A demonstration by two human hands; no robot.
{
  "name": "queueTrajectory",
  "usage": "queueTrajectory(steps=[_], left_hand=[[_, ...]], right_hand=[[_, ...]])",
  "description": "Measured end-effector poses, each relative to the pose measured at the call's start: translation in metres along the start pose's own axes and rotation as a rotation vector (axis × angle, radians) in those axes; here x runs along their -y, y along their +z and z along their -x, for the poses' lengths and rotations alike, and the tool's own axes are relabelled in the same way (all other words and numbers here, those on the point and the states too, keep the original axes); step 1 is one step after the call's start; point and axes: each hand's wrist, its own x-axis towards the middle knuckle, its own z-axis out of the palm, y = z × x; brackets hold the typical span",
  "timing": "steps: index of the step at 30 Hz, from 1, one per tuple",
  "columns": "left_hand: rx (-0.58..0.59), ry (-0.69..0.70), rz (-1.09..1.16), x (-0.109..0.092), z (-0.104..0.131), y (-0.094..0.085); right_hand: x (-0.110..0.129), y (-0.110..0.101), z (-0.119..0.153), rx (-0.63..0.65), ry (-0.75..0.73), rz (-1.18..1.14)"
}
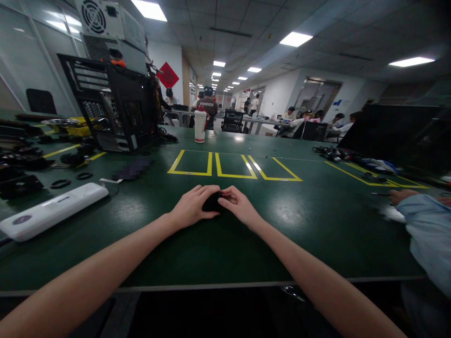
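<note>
A small black object (211, 203) sits between my two hands on the green table (225, 253); it is too dark to tell its kind. My left hand (193, 205) curls around its left side, thumb below and fingers above. From the other side, my right hand (239, 205) pinches at its right edge with thumb and fingertips. Both wrists stay low over the tabletop, just in front of the yellow tape outlines (236, 176). Part of the black object is covered by my fingers.
At left lie a white power strip (56, 209), black rings (84, 176) and an open computer case (123, 103) with power supplies (109, 23) on top. A white cup (200, 126) stands behind the tape. On the right, a co-worker's sleeve (430, 230) reaches in beside cables (331, 152).
</note>
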Motion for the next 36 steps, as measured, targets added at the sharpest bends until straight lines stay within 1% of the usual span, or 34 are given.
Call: queueTrajectory(steps=[3,5,9,17,21,24,27,33,36], left_hand=[[0.000,0.002,0.002,-0.0001,-0.0004,-0.0003],[-0.001,0.002,0.002,-0.0002,-0.0006,-0.0003],[0.004,-0.004,0.001,-0.0002,-0.0008,0.0002],[0.006,-0.001,0.007,0.0001,-0.0010,-0.0009],[0.003,-0.006,0.008,-0.0003,-0.0012,-0.0014],[0.001,-0.007,0.015,-0.0008,-0.0011,-0.0017],[0.000,-0.007,0.017,-0.0010,-0.0010,-0.0022],[0.005,-0.005,0.008,-0.0007,-0.0016,-0.0018],[-0.003,-0.004,0.007,-0.0003,-0.0020,-0.0011]], right_hand=[[0.0009,0.0013,-0.0011,-0.030,-0.023,0.009],[0.0009,0.0018,-0.0018,-0.034,0.000,-0.003],[0.0002,0.0012,-0.0018,-0.001,0.062,-0.046],[0.0016,0.0012,-0.0004,-0.002,0.010,-0.049],[-0.0002,0.0012,-0.0013,-0.023,0.040,-0.038],[-0.0008,0.0003,-0.0010,0.012,0.057,-0.054],[-0.0007,-0.0001,-0.0001,0.032,0.032,-0.074],[-0.0023,0.0008,-0.0016,-0.017,-0.018,-0.016],[-0.0022,0.0008,-0.0023,-0.029,-0.003,-0.003]])
